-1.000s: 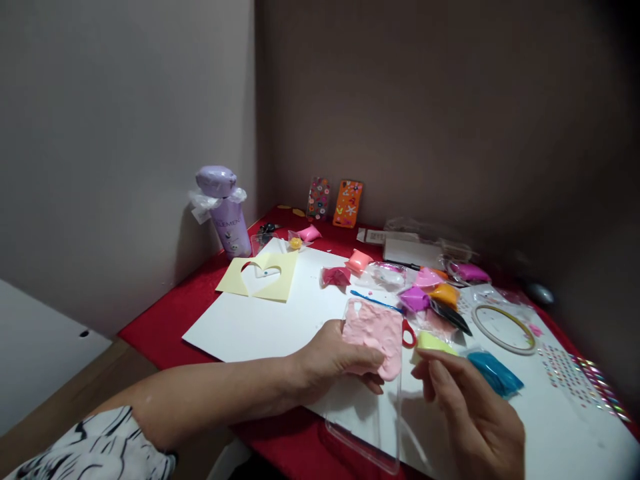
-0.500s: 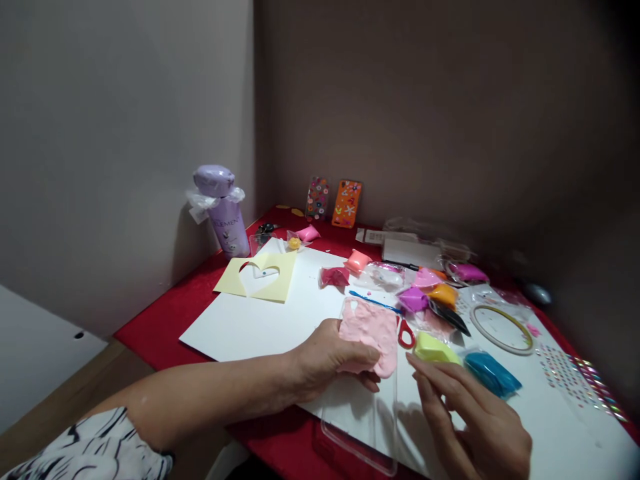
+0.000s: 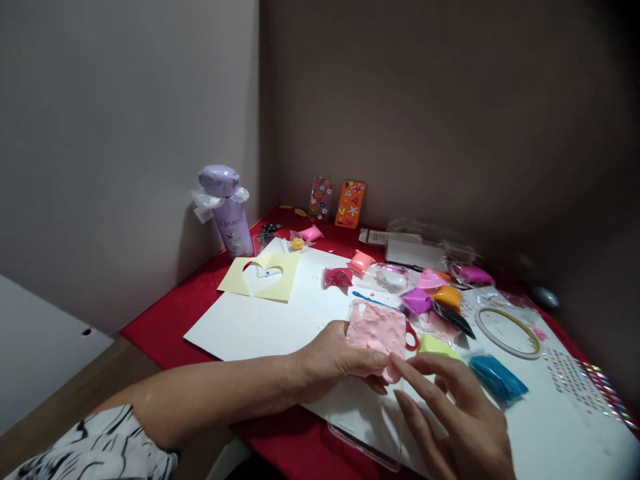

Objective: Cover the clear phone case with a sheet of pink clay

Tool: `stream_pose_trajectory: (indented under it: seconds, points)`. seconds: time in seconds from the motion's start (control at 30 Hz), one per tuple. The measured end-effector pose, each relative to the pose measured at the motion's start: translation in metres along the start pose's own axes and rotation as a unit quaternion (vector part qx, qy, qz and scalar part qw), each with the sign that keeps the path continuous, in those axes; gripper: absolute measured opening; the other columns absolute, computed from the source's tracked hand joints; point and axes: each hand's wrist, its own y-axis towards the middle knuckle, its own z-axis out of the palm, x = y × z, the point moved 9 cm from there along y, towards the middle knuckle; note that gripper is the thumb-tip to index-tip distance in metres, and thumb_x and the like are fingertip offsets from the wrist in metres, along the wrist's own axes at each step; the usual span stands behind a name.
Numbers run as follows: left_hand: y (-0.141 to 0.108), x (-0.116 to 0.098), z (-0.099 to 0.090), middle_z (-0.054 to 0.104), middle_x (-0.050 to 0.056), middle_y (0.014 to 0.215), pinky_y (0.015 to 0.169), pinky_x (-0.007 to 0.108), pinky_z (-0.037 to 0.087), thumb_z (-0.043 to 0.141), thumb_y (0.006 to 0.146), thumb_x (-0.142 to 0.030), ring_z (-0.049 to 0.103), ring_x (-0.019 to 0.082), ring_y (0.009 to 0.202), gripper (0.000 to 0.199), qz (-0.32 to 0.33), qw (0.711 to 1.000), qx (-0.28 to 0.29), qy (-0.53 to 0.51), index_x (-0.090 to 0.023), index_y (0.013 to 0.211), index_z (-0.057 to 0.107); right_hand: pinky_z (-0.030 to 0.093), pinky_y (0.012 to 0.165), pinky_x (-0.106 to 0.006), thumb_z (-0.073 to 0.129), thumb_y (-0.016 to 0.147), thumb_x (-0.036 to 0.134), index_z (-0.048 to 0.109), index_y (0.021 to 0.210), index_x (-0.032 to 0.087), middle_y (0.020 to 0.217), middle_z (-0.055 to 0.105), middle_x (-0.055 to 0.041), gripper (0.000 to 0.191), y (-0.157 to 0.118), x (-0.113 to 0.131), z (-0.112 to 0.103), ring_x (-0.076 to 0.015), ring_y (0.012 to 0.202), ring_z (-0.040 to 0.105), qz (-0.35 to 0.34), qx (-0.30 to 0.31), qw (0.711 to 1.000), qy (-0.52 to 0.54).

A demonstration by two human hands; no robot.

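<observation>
A clear phone case (image 3: pixel 364 448) has pale pink clay (image 3: pixel 377 327) spread unevenly over its upper part. My left hand (image 3: pixel 333 360) grips the case from the left, thumb lying on the clay and fingers underneath. With its index fingertip, my right hand (image 3: pixel 450 407) touches the clay's lower edge beside that thumb. Its thumb is apart from the index finger and no object shows between them. Just behind the case lie a blue clay tool (image 3: pixel 367 297) and red-handled scissors (image 3: pixel 411 337), both partly covered.
White board (image 3: pixel 235 337) covers much of the red table. Bagged clay, including teal (image 3: pixel 497 377) and purple (image 3: pixel 417 301) packs, lies right, with a tape roll (image 3: pixel 507 332) and stick-on gems (image 3: pixel 575 383). Yellow heart-cutout paper (image 3: pixel 233 283) and a purple bottle (image 3: pixel 233 223) are left; decorated orange case (image 3: pixel 350 203) behind.
My right hand has moved left and its index finger now meets the clay. The case has tilted slightly in my left hand, and the whole view has shifted a little.
</observation>
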Motion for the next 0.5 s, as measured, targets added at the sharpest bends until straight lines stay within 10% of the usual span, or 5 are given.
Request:
stream_pose_trajectory:
  seconds: [0.5]
  points:
    - [0.002,0.007,0.0,0.054,0.004,0.063,0.067,0.029,0.048,0.071,0.07,-0.048,0.054,0.012,0.061,0.042,-0.006,0.994,-0.006,-0.111,-0.008,0.069,0.06,0.043,0.088,-0.044,0.063,0.076,0.017,0.063,0.115,0.021,0.113,0.058,-0.0107,0.039,0.001,-0.003,-0.012,-0.026,0.104,0.053,0.039,-0.078,0.995,-0.054]
